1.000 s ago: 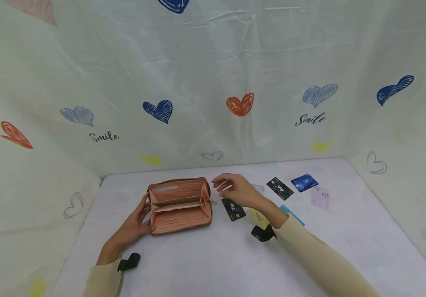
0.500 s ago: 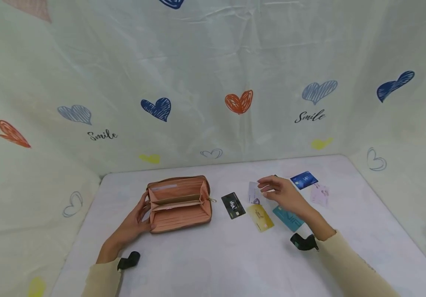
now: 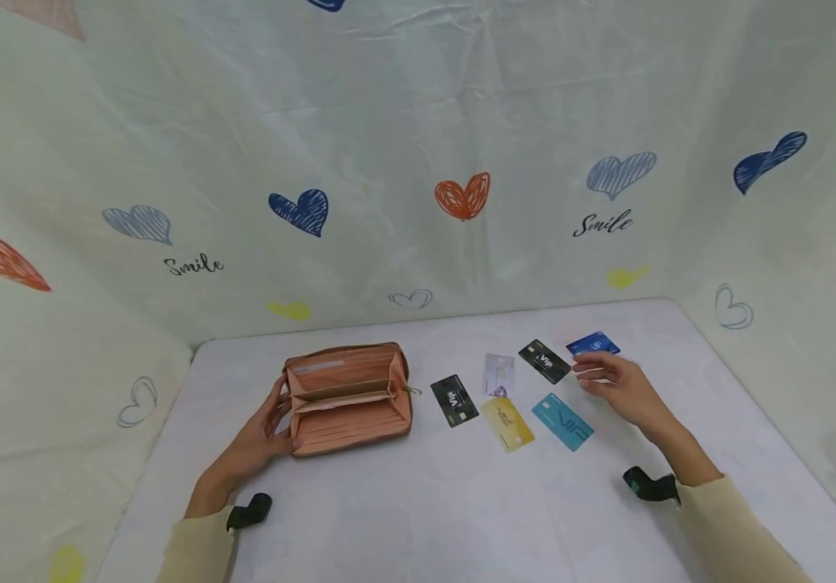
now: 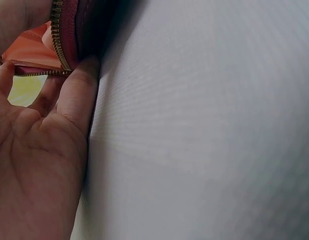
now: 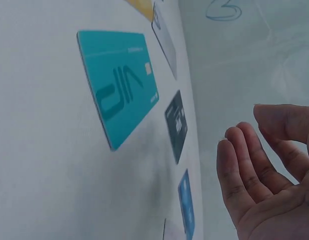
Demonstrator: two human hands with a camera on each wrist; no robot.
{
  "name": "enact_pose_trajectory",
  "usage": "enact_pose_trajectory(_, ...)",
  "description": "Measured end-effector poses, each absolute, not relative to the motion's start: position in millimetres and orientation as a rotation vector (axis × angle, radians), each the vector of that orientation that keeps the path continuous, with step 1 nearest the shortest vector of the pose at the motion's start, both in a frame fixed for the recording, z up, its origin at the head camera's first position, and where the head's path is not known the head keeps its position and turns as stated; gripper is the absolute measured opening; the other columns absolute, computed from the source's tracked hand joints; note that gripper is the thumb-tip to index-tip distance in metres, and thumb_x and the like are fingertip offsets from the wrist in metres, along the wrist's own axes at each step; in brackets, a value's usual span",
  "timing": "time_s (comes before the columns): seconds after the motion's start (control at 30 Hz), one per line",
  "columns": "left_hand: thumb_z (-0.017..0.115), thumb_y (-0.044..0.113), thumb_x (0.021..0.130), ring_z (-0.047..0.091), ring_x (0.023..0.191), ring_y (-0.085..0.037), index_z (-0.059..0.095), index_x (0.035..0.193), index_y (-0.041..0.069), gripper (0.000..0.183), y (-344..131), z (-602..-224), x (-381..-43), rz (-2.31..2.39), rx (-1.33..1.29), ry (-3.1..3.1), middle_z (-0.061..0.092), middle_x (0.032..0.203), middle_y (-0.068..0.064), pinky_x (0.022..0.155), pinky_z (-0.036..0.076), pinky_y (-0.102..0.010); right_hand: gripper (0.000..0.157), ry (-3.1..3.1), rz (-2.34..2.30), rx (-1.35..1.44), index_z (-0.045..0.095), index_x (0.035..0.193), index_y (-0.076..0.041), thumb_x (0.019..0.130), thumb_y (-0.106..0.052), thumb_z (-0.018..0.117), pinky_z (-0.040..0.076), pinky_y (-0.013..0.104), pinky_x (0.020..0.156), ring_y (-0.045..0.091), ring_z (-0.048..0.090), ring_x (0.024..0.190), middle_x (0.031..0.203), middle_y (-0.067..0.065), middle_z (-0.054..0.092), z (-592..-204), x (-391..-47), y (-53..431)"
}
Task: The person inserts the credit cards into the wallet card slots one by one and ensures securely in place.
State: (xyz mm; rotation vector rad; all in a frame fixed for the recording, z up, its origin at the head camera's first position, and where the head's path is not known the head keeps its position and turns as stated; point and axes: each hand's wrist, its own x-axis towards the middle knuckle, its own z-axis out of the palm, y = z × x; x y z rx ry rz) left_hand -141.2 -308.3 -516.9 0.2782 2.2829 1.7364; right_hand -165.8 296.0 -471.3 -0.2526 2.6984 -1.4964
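A pink zip-around wallet point(image 3: 352, 397) lies spread on the table, its card slots and middle pocket showing. My left hand point(image 3: 256, 444) holds it by the left edge, and in the left wrist view the fingers bend about the brass-toothed zipper point(image 4: 57, 37). Off to the right, my right hand point(image 3: 625, 393) hovers with nothing in it, fingers loosely bent, its tips overlapping the near edge of a blue card point(image 3: 592, 342). Left of those fingertips is a black VIP card point(image 3: 545, 361). A teal card point(image 3: 563, 421) lies nearer the body. The right hand hides the pale pink card in the head view.
Between wallet and right hand lie another black card point(image 3: 454, 400), a whitish card point(image 3: 499, 375) and a yellow card point(image 3: 508, 423). A pale pink card point(image 5: 172, 231) peeks in at the bottom of the right wrist view. A heart-printed sheet point(image 3: 359, 267) hangs behind the table.
My right hand has moved from beside the wallet rightward across the cards to the blue card, uncovering the black, whitish and teal cards. The left hand has stayed on the wallet.
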Motion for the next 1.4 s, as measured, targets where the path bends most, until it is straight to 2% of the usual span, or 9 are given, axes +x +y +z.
enact_pose_trajectory(0.13,0.079,-0.003,0.090,0.009,0.156,-0.050,-0.006,0.171,0.025,0.121,-309.6,-517.0,-139.3,1.746,0.259,2.271,0.015,0.165,-0.030,0.101,0.038,-0.007,0.041,2.704,-1.509,-0.231,0.056,0.141,0.011,0.102,0.001,0.064,0.052,0.011,0.084,-0.011,0.060,0.099,0.132,0.032,0.064,-476.1,-168.1,309.9)
enact_pose_trajectory(0.2,0.080,-0.002,0.090,0.008,0.156,-0.050,-0.007,0.171,0.026,0.122,-310.4,-516.6,-138.3,1.752,0.254,2.261,0.015,0.165,-0.030,0.101,0.038,-0.007,0.041,2.712,-1.502,-0.228,0.056,0.141,0.011,0.103,0.000,0.064,0.053,0.011,0.084,-0.011,0.060,0.100,0.133,0.033,0.063,-478.0,-170.3,315.0)
enact_pose_trajectory(0.57,0.081,0.001,0.091,0.006,0.158,-0.050,-0.006,0.171,0.029,0.121,-312.4,-517.7,-138.4,1.738,0.242,2.263,0.009,0.169,-0.030,0.100,0.036,-0.006,0.045,2.780,-1.373,-0.156,0.052,0.145,0.010,0.104,-0.005,0.064,0.050,0.010,0.080,0.012,0.064,0.108,0.138,0.034,0.059,-480.9,-195.1,336.8)
enact_pose_trajectory(0.7,0.080,0.001,0.091,0.004,0.158,-0.051,-0.006,0.171,0.028,0.120,-312.1,-516.7,-139.6,1.748,0.251,2.248,0.008,0.169,-0.029,0.100,0.037,-0.007,0.047,2.804,-1.341,-0.120,0.050,0.146,0.011,0.104,-0.005,0.064,0.046,0.009,0.081,0.038,0.063,0.118,0.140,0.036,0.056,-482.5,-205.6,344.7)
enact_pose_trajectory(0.77,0.079,0.000,0.092,0.003,0.158,-0.050,-0.006,0.171,0.027,0.120,-311.8,-516.2,-140.4,1.756,0.254,2.231,0.008,0.169,-0.029,0.101,0.038,-0.007,0.049,2.793,-1.334,-0.081,0.048,0.148,0.011,0.104,-0.006,0.063,0.052,0.020,0.090,0.050,0.057,0.125,0.144,0.037,0.052,-483.6,-209.6,347.8)
enact_pose_trajectory(0.83,0.079,-0.001,0.092,0.001,0.158,-0.050,-0.007,0.171,0.025,0.120,-311.4,-515.6,-141.0,1.766,0.256,2.218,0.007,0.169,-0.029,0.101,0.038,-0.007,0.052,2.767,-1.329,-0.041,0.045,0.150,0.011,0.105,-0.007,0.062,0.054,0.038,0.102,0.056,0.050,0.132,0.149,0.039,0.046,-484.7,-212.7,349.9)
enact_pose_trajectory(0.9,0.079,0.000,0.092,0.002,0.159,-0.050,-0.007,0.171,0.025,0.119,-311.1,-515.2,-141.8,1.757,0.259,2.226,0.007,0.169,-0.029,0.100,0.038,-0.007,0.054,2.741,-1.329,0.001,0.042,0.152,0.011,0.104,-0.006,0.061,0.047,0.059,0.109,0.059,0.044,0.137,0.153,0.040,0.041,-485.7,-215.1,350.7)
enact_pose_trajectory(0.97,0.080,0.003,0.092,0.004,0.159,-0.050,-0.007,0.171,0.026,0.119,-310.6,-514.1,-142.9,1.736,0.257,2.245,0.008,0.169,-0.028,0.100,0.037,-0.006,0.057,2.714,-1.335,0.038,0.039,0.153,0.011,0.104,-0.005,0.060,0.038,0.071,0.112,0.061,0.039,0.140,0.155,0.041,0.035,-487.4,-217.4,352.0)
enact_pose_trajectory(1.4,0.082,0.003,0.091,0.005,0.160,-0.047,-0.008,0.171,0.021,0.122,-310.5,-515.4,-142.9,1.739,0.202,2.239,0.006,0.171,-0.029,0.099,0.036,-0.005,0.069,2.723,-1.204,0.058,0.032,0.158,0.009,0.100,-0.006,0.066,0.032,0.075,0.112,0.062,0.030,0.142,0.159,0.042,0.025,-495.1,-232.1,358.1)
